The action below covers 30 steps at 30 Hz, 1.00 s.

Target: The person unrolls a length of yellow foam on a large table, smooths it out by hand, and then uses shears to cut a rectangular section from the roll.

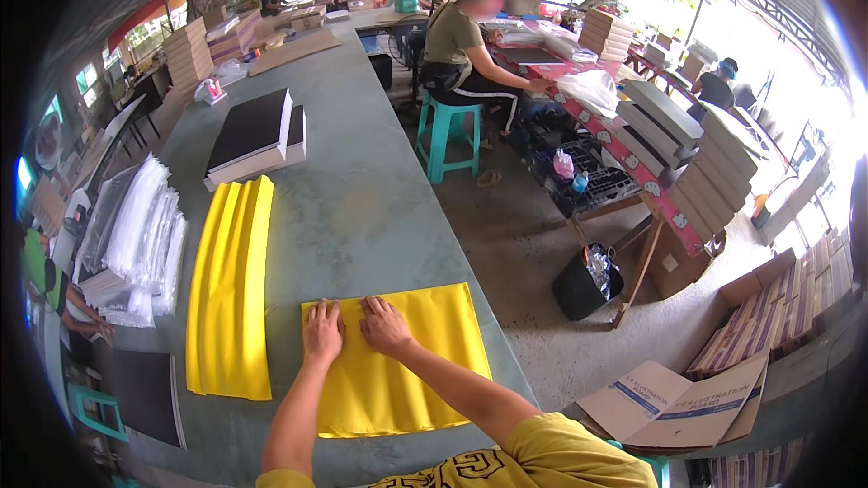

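Observation:
A smooth yellow sheet (416,380), perhaps plastic or cloth, lies on the grey-green table in front of me, with soft ripples across it. Near its far left corner rests my left hand (323,336), fingers laid on the sheet and pointing away from me. Just to the right, my right hand (386,325) lies on the same sheet close to its far edge, fingers a little bent. Neither hand visibly grips anything. Left of the sheet is a long yellow stack (230,294) of similar material with wavy folds. What is under my palms is hidden.
Clear plastic sleeves (145,235) pile up on the left, above a black board (149,396). Thick black-topped stacks (253,137) stand farther along the table (362,208). Across the aisle, a person (457,45) sits on a teal stool (449,137). An open carton (678,402) is at lower right.

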### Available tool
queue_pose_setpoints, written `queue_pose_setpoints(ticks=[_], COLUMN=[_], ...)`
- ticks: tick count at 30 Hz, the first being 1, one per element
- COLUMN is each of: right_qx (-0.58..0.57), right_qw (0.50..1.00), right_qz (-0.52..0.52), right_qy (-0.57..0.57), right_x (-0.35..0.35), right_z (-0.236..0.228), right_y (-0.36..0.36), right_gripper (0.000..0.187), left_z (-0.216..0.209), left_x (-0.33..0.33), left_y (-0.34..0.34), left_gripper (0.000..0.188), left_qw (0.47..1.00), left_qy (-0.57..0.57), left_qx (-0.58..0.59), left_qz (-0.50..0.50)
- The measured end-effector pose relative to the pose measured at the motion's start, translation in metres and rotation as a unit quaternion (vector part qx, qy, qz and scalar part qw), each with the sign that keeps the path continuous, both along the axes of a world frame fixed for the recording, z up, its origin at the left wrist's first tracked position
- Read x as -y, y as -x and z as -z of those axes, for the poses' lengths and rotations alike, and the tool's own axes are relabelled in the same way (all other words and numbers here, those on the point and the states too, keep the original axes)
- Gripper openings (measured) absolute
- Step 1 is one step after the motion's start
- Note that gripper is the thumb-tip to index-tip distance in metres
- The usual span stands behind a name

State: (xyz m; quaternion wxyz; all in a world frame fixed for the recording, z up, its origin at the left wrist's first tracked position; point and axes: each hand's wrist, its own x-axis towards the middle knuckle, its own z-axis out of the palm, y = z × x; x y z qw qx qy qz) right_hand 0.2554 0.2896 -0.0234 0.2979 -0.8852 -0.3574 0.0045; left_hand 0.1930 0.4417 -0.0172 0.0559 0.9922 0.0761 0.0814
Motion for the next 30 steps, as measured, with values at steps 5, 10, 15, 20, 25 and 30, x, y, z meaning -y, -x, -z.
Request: queue_pose_setpoints(ticks=[5,10,15,20,25,30], right_qx=[-0.026,-0.004,0.040,0.049,0.089,-0.015], right_qw=[0.999,0.997,0.991,0.985,0.973,0.976], right_qz=[0.040,0.081,0.126,0.156,0.202,0.171], right_qy=[-0.013,-0.022,0.007,0.056,0.067,0.135], right_x=[0.032,0.075,0.110,0.124,0.138,0.140], right_z=[0.000,0.001,0.007,0.002,0.002,-0.017], right_y=[-0.003,-0.013,-0.022,-0.015,-0.010,-0.038], right_gripper=[0.043,0.042,0.046,0.054,0.055,0.043], left_z=[-0.004,-0.004,0.000,0.000,0.003,0.003], left_x=[0.003,0.001,-0.001,0.000,0.004,-0.035], left_y=[0.002,0.002,0.002,0.002,0.000,-0.002], left_gripper=[0.039,0.038,0.039,0.038,0.038,0.029], left_qw=[1.000,1.000,1.000,1.000,1.000,0.998], left_qy=[0.007,0.002,0.004,0.005,0.011,0.046], left_qx=[0.008,0.001,-0.002,-0.002,0.014,0.020], left_qz=[0.005,0.005,0.000,-0.001,0.011,0.034])
